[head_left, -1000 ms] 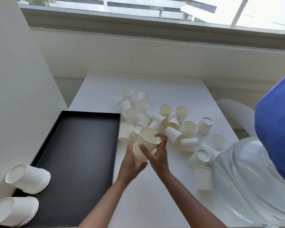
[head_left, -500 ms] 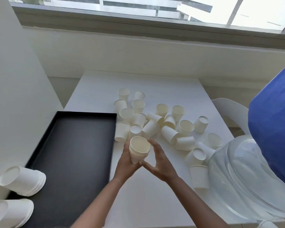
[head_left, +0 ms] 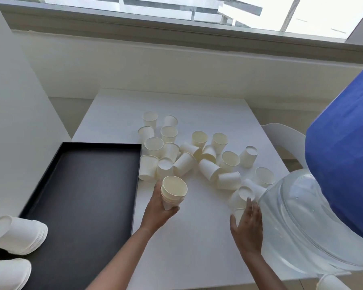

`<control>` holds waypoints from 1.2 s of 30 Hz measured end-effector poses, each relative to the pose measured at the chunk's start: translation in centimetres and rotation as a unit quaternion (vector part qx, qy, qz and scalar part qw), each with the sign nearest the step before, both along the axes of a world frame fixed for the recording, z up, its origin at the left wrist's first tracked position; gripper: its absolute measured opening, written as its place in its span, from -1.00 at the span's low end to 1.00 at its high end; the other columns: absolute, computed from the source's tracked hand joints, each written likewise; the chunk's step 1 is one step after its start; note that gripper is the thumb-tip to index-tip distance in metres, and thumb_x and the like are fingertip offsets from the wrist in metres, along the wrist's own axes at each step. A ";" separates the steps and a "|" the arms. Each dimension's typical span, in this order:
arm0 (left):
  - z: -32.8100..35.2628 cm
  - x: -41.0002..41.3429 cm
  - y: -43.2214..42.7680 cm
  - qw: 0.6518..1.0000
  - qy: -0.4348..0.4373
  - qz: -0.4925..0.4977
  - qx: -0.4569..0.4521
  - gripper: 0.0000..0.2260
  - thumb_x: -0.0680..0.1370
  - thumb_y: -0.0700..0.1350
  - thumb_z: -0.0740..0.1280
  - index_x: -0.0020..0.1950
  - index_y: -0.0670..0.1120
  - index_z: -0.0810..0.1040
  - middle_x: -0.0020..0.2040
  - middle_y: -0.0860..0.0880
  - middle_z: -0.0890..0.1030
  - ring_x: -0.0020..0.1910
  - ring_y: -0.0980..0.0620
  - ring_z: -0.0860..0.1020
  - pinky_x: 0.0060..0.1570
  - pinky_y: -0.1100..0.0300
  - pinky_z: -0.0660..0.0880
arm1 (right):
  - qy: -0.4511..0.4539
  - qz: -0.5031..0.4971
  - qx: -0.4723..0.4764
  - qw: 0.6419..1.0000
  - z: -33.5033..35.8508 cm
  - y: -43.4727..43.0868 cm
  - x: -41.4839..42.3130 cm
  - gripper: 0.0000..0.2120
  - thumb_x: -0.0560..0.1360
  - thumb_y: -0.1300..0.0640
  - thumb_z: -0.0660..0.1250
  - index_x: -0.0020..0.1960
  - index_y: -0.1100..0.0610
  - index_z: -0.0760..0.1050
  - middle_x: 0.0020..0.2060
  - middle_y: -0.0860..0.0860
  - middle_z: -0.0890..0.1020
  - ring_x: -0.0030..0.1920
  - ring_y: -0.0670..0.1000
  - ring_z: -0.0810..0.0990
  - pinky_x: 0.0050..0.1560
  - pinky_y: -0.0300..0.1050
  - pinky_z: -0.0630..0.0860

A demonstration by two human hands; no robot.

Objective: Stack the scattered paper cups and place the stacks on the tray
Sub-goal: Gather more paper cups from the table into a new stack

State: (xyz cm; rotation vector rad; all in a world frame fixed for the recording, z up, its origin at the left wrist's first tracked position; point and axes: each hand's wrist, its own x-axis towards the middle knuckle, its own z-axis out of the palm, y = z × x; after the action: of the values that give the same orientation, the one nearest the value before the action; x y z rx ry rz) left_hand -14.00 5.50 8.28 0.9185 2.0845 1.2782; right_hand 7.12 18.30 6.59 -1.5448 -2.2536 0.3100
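Now left hand (head_left: 157,212) grips the stack (head_left: 173,190); right hand (head_left: 247,222) has moved onto a cup (head_left: 237,204), grip unclear.

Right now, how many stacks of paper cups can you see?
3. Two white paper-cup stacks lie sideways at the black rectangular tray's near-left corner; the left hand holds a third stack. Others may hide offscreen.

**Single head-worn wide view**

The only camera sits close above the near edge of the white square table (head_left: 187,248), looking forward and steeply down, facing the wide glass window (head_left: 155,9) beyond; the flat black rectangular tray (head_left: 86,195) fills its lower left
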 end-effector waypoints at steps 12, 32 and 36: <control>0.0 2.2 0.6 0.999 0.005 -0.049 -0.019 -0.18 0.37 -0.19 0.45 0.48 -0.02 0.02 0.39 0.02 0.34 0.30 -0.05 0.39 0.20 0.05 0.43 | 0.008 -0.087 -0.101 0.991 -0.5 -0.8 0.8 -0.26 0.35 0.20 0.43 0.41 0.30 0.16 0.17 0.35 0.40 0.13 0.34 0.46 0.01 0.18 0.48; 0.5 2.6 1.0 0.998 0.020 -0.060 0.029 -0.21 0.36 -0.10 0.48 0.46 -0.08 0.08 0.34 -0.02 0.42 0.25 -0.04 0.46 0.16 -0.05 0.48 | 0.379 0.138 -0.115 0.908 7.2 -4.5 -9.7 -0.44 0.37 0.19 0.46 0.12 -0.03 0.12 0.12 0.06 0.44 0.05 0.09 0.50 0.02 -0.13 0.44; 0.9 2.6 0.9 0.997 -0.008 -0.042 0.057 -0.16 0.34 0.00 0.50 0.46 -0.01 0.06 0.25 0.21 0.45 0.19 0.13 0.49 0.07 0.33 0.49 | 0.352 0.174 -0.145 0.908 6.8 -5.1 -10.3 -0.45 0.38 0.16 0.45 0.13 -0.06 0.14 0.13 -0.04 0.41 0.08 0.05 0.49 0.06 -0.12 0.46</control>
State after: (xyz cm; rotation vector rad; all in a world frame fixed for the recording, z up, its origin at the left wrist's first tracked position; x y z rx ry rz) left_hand -11.43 6.40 9.23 1.0304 1.9567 1.3673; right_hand -3.13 13.25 13.35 -0.9028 -1.9106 1.1465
